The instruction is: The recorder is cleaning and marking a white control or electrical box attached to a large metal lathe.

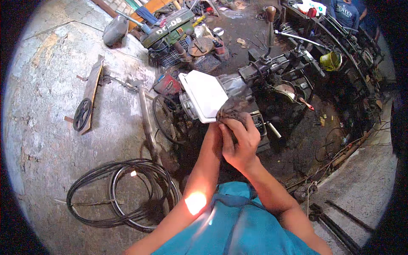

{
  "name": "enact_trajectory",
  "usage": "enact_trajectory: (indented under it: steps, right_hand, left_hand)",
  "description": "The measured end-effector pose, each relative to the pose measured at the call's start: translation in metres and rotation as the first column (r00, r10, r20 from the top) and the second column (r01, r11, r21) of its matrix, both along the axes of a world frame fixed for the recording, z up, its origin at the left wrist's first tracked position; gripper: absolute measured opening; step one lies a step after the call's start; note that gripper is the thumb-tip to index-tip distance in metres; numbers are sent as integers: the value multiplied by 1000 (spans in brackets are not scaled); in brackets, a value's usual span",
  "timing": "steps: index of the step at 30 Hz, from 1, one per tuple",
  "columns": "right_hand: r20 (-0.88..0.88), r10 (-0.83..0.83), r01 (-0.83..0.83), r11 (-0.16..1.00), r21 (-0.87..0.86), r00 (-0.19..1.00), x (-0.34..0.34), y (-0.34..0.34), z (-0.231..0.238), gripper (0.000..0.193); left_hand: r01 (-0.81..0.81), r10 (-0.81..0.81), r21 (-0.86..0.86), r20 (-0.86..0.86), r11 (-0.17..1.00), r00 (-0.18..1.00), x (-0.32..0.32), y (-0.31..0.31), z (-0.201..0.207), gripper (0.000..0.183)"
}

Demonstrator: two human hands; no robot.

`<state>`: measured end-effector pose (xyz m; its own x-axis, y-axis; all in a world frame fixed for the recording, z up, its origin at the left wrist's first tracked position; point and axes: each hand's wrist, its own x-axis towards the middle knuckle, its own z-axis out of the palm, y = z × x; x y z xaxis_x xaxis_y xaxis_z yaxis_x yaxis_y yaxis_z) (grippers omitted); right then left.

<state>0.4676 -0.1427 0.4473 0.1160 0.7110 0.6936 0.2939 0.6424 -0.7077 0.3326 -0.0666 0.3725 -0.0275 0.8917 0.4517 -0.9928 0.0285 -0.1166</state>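
In front of me, my right hand (241, 138) is closed, with thumb and fingers pinched at the lower edge of a dark, stringy clump (233, 109) that looks like a dirty rag or cotton waste. My left forearm (208, 155) reaches up beside it. My left hand is hidden behind the right hand and the clump, so its fingers do not show. Just left of the clump is the flat white cover (204, 94) on the end of a lathe-like machine. Dark metal machine parts (263, 66) with an upright lever (270, 32) extend beyond it.
Coiled black cable (95, 180) hangs at the lower left by the worn wall. A green machine (170, 26) stands at the back left. A yellow bucket (330, 61) and a red-handled brush (306, 103) are to the right. Another person (345, 16) is at the far right.
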Motion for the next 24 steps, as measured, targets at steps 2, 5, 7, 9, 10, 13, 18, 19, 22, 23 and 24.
enact_trajectory:
  steps: [2,5,7,9,10,13,18,19,22,23,24]
  right_hand:
    - [-1,-15,15,997,71,1000,-6,3,14,21]
    - [-43,60,-54,988,144,997,-17,0,32,23]
    - [-63,15,-4,986,169,998,-14,0,28,21]
    - [-73,-82,90,988,124,994,-9,6,7,16]
    - [-73,-82,91,987,131,994,-8,6,5,16]
    - [-137,22,-11,997,80,990,-11,-3,16,14]
    - [-46,38,-34,996,84,998,-2,10,-4,15]
    - [-23,-13,11,995,-99,1000,12,20,-23,14]
    - [-255,-5,-88,931,-355,967,27,33,-63,18]
    - [-246,-25,-68,929,-363,969,36,29,-65,18]
    - [-378,58,-218,891,-398,924,46,22,-61,25]
  left_hand:
    - [17,-17,-3,49,1000,999,-3,-3,-5,47]
    - [32,-34,19,117,999,993,-12,4,-7,47]
    - [52,-56,26,170,998,984,-13,6,-11,48]
    - [70,-78,45,217,996,973,-14,14,-12,48]
    - [77,-88,58,240,995,967,-14,18,-12,48]
    - [98,-115,70,308,993,944,-19,23,-21,49]
    - [114,-147,104,411,988,900,-33,36,-29,50]
    - [140,-172,105,446,985,878,-23,35,-29,51]
    - [142,-189,131,504,981,843,-32,40,-26,51]
    - [162,-208,132,533,978,820,-25,55,-40,52]
    - [181,-220,125,544,976,810,-15,58,-55,52]
